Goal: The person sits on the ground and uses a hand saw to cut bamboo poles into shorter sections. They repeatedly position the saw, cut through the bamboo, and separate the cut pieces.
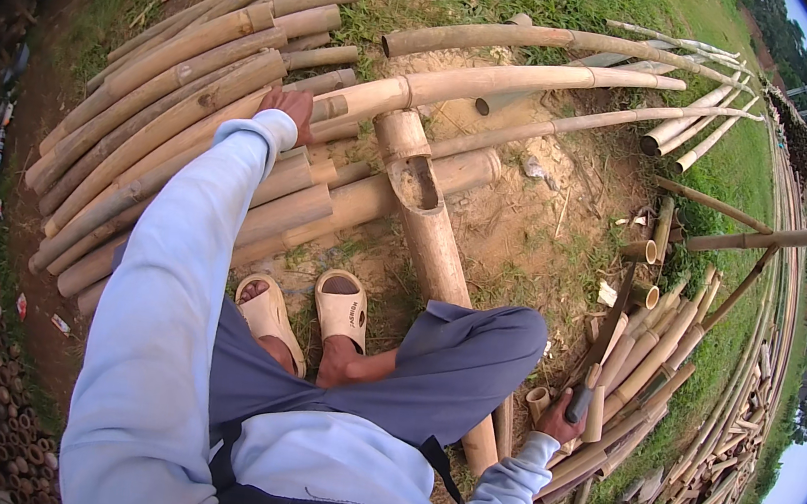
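The right hand (559,418), to the right of the slotted bamboo beam (434,251), is closed around the dark handle of a long-bladed tool (609,330). The blade points away from the body, clear of the beam. The left hand (290,112), to the left of the beam's far end, is lowered onto bamboo with its fingers bent downward; whether they grasp a piece or only rest on it cannot be determined.

The pale pole (515,82) is the workpiece nearest the left hand. It runs across the far end of the beam and extends well to the right of it; contact with the beam cannot be confirmed.

Left of the beam lies a stack of short bamboo lengths (190,105). Right of the beam, beside the tool, lies a bundle of thinner pieces (648,353). Pale sawdust (520,206) covers the soil to the right of the beam's far end.

Progress assessment: cutting appears well advanced, since many short lengths are already stacked. No cut appears to be under way, as the blade is away from the pale pole. That pole and a brown pole (551,38), beyond the beam, remain long and probably await cutting.
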`<state>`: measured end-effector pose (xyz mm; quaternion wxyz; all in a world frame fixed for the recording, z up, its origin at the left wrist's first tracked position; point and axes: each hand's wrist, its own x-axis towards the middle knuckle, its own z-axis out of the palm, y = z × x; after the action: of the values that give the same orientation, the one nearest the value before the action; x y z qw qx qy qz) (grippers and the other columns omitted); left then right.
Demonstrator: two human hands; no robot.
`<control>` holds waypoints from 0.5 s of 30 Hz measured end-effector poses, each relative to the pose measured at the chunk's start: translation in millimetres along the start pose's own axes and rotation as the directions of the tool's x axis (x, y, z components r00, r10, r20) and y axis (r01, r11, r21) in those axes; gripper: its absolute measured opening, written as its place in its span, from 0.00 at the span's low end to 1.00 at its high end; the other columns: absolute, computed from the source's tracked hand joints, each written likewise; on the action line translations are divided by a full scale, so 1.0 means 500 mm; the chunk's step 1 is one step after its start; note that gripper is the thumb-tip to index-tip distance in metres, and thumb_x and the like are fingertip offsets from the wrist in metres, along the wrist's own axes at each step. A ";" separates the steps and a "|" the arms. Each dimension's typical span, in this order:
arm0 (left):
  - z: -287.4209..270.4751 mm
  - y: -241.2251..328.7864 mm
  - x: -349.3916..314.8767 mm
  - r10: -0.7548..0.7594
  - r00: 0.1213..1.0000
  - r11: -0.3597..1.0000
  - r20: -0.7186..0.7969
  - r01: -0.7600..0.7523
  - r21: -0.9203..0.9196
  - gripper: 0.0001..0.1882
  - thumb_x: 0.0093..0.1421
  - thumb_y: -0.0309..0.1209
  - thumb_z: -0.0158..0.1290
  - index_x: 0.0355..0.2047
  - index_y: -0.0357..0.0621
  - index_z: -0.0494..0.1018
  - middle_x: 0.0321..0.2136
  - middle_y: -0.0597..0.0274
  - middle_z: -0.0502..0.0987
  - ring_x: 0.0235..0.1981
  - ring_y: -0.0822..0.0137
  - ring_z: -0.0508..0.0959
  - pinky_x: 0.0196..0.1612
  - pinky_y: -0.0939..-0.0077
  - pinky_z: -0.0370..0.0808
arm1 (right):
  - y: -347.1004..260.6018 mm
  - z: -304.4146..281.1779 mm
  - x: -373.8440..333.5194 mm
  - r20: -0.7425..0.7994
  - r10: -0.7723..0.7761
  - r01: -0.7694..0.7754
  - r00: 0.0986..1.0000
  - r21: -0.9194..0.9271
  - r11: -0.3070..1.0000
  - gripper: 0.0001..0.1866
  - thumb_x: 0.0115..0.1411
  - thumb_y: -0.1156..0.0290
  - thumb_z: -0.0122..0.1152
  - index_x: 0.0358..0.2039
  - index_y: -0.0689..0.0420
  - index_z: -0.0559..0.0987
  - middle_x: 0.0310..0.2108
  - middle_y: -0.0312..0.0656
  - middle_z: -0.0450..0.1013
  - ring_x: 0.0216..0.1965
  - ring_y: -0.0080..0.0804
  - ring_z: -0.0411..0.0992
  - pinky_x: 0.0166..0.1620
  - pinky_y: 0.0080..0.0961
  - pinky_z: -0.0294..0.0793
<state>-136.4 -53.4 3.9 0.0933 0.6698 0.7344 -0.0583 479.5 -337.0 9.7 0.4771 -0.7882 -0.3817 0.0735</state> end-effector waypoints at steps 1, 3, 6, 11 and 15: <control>-0.010 0.001 -0.001 0.013 1.000 1.000 0.013 -0.013 0.004 0.26 0.46 0.40 0.65 0.42 0.36 0.75 0.40 0.41 0.81 0.47 0.44 0.80 0.58 0.55 0.71 | -0.015 -0.019 0.004 0.007 -0.078 0.077 0.997 0.029 0.997 0.13 0.62 0.72 0.68 0.43 0.66 0.80 0.33 0.38 0.78 0.33 0.24 0.74 0.38 0.27 0.75; -0.052 0.011 -0.021 0.029 0.999 1.000 0.020 -0.029 0.001 0.22 0.46 0.40 0.66 0.37 0.37 0.77 0.41 0.42 0.82 0.46 0.45 0.80 0.57 0.58 0.71 | -0.102 -0.025 0.001 -0.038 -0.091 0.093 0.995 0.045 0.995 0.09 0.64 0.73 0.66 0.41 0.65 0.80 0.28 0.36 0.76 0.28 0.21 0.72 0.32 0.22 0.72; -0.084 0.038 -0.057 0.053 0.996 0.999 0.075 -0.053 0.000 0.21 0.46 0.40 0.67 0.34 0.37 0.79 0.40 0.42 0.82 0.46 0.46 0.80 0.56 0.60 0.72 | -0.197 -0.019 -0.005 -0.008 -0.055 0.056 0.998 0.115 0.992 0.06 0.63 0.73 0.66 0.34 0.62 0.78 0.21 0.32 0.71 0.21 0.17 0.67 0.24 0.18 0.65; -0.069 0.073 -0.114 0.078 0.996 0.997 0.047 -0.077 -0.019 0.25 0.45 0.41 0.68 0.38 0.35 0.78 0.39 0.41 0.82 0.45 0.44 0.80 0.56 0.58 0.73 | -0.254 0.010 -0.012 0.028 -0.209 0.198 0.978 0.215 0.956 0.06 0.62 0.74 0.68 0.34 0.60 0.79 0.21 0.32 0.72 0.22 0.18 0.68 0.25 0.17 0.66; -0.065 0.075 -0.119 0.063 0.997 0.998 0.048 -0.064 0.026 0.27 0.44 0.42 0.68 0.39 0.35 0.77 0.38 0.41 0.82 0.45 0.43 0.79 0.55 0.58 0.73 | -0.307 0.041 -0.048 0.140 -0.201 0.144 0.969 0.337 0.930 0.06 0.60 0.75 0.69 0.35 0.61 0.79 0.24 0.32 0.74 0.25 0.18 0.70 0.29 0.17 0.69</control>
<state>-95.7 -100.7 49.7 0.1030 0.6925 0.7094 -0.0809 371.5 -299.7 116.7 0.5699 -0.6530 -0.4723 0.1607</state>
